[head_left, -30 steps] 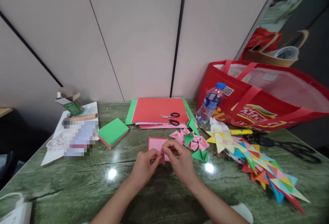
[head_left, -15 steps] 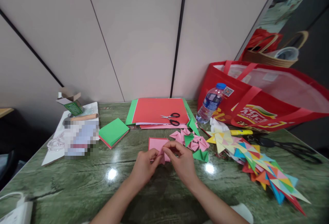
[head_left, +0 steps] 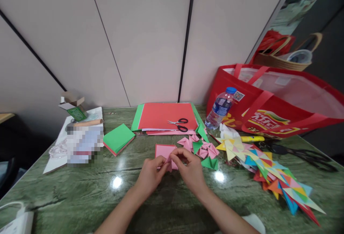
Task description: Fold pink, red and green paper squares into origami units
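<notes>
Between my two hands is a small folded piece of pink paper (head_left: 170, 166), pinched at its upper part, with its points hanging down. My left hand (head_left: 151, 172) grips it from the left with thumb and forefinger. From the right, my right hand (head_left: 190, 167) pinches it, fingertips meeting my left ones. Just behind lies a stack of pink paper squares (head_left: 164, 150) with a red edge, partly covered by my hands. Several folded pink paper pieces (head_left: 208, 149) and a few green folded pieces (head_left: 210, 163) lie right of my right hand.
Behind are large coloured sheets (head_left: 166, 114) with scissors (head_left: 180, 122) on top. Green paper squares (head_left: 118, 138) lie left. At right stand a water bottle (head_left: 219, 109) and a red bag (head_left: 249, 105), with a multicoloured paper model (head_left: 276, 173) in front. A power strip (head_left: 20, 221) sits front left.
</notes>
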`<state>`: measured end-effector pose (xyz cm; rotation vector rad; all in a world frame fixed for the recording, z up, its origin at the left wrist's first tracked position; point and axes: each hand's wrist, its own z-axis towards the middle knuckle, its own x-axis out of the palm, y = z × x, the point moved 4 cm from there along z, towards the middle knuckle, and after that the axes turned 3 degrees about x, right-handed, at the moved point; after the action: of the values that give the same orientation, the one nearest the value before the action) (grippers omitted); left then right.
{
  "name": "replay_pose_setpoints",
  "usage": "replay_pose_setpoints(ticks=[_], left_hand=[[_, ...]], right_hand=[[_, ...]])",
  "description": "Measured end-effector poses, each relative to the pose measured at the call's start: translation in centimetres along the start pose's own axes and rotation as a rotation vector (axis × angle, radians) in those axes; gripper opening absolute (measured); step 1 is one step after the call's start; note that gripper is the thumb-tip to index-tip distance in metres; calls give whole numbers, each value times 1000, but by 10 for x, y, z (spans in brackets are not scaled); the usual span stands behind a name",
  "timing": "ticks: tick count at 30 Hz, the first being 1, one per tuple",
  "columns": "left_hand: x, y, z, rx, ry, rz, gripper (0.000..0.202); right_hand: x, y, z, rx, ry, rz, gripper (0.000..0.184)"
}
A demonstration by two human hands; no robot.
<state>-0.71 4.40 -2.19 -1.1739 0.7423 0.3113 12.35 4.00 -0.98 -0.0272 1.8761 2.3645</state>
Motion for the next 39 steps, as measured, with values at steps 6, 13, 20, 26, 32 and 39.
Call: replay_pose_setpoints(ticks=[6, 13, 20, 26, 32, 39], left_hand=[[-1, -1, 0, 2, -3, 7, 27], [0, 0, 0, 10, 4, 43, 26], [0, 0, 0, 4, 22, 68, 28], [0, 0, 0, 3, 22, 83, 28], [-1, -2, 1, 2, 46, 95, 28], [-1, -3, 1, 9, 37, 86, 29]], right_hand=[[0, 0, -1, -3, 6, -15, 10], [-1, -2, -1, 29, -28, 21, 7], [0, 1, -1, 9, -4, 10, 9], [-1, -3, -1, 55, -19, 41, 8], [-1, 0, 0, 21, 0, 27, 8], [1, 4, 2, -33, 49, -20, 9]])
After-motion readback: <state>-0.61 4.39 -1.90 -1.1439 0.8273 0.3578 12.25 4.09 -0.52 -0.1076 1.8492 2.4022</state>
